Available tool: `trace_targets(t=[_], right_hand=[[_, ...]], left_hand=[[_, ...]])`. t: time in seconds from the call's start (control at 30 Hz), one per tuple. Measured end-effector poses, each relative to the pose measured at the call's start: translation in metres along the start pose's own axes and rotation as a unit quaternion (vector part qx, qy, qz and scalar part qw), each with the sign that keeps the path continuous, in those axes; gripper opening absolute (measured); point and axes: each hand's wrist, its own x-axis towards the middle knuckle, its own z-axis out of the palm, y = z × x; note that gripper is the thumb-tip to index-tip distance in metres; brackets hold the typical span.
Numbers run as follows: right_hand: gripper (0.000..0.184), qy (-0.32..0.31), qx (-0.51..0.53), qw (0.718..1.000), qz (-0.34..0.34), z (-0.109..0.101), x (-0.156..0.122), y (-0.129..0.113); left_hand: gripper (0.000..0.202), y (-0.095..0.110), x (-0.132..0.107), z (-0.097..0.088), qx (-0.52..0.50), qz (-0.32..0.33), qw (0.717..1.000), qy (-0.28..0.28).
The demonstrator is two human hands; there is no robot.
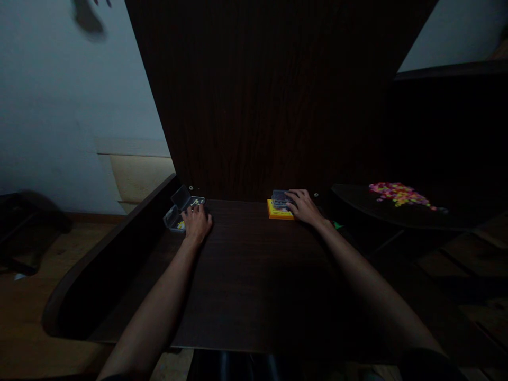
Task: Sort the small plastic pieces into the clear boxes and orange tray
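My left hand (196, 223) lies over the right side of two clear plastic boxes with raised lids, its fingers curled onto the nearer one. The nearer clear plastic box (170, 221) contains small yellow pieces (181, 225); the farther box (198, 201) has small pale pieces in it. My fingers hide part of both. Over to the right, my right hand (305, 206) has its fingers closed around the right side of a closed clear plastic case (280, 197). That case rests on a flat yellow box (277, 212). The fingertips of my right hand are partly hidden.
Both hands are over a dark wooden desk (234, 275) with a tall back panel (262, 106) and a raised left side (107, 264). At right, a pile of colourful small pieces (400, 194) lies on a dark surface. A green item (337, 225) shows beside my right forearm.
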Motion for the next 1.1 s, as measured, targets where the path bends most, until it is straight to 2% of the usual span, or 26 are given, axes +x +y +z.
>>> trace_targets(t=[0.17, 0.37, 0.47, 0.63, 0.77, 0.93, 1.1], right_hand=[[0.048, 0.032, -0.006, 0.999, -0.018, -0.009, -0.005, -0.014], [0.035, 0.089, 0.038, 0.994, -0.057, -0.018, -0.029, -0.058], [0.031, 0.077, 0.068, 0.991, -0.084, -0.018, -0.047, -0.083], [0.030, 0.055, 0.118, 0.987, -0.091, -0.014, -0.068, -0.112], [0.034, 0.045, 0.145, 0.986, -0.065, -0.012, -0.075, -0.121], [0.040, 0.031, 0.168, 0.985, -0.028, -0.013, -0.078, -0.122], [0.064, 0.022, 0.233, 0.971, 0.056, -0.002, -0.081, -0.114]], left_hand=[[0.041, 0.000, 0.001, -0.001, 0.015, 0.017, 1.000, -0.007], [0.041, -0.003, 0.004, 0.001, -0.005, 0.052, 0.999, -0.010], [0.039, -0.004, 0.006, 0.002, -0.031, 0.062, 0.998, -0.011], [0.039, -0.004, 0.005, 0.006, -0.141, 0.094, 0.985, 0.009], [0.041, 0.002, -0.001, 0.007, -0.217, 0.146, 0.965, 0.022], [0.039, 0.022, -0.015, 0.004, -0.280, 0.217, 0.935, 0.007], [0.033, 0.048, -0.037, -0.002, -0.313, 0.309, 0.898, -0.012]])
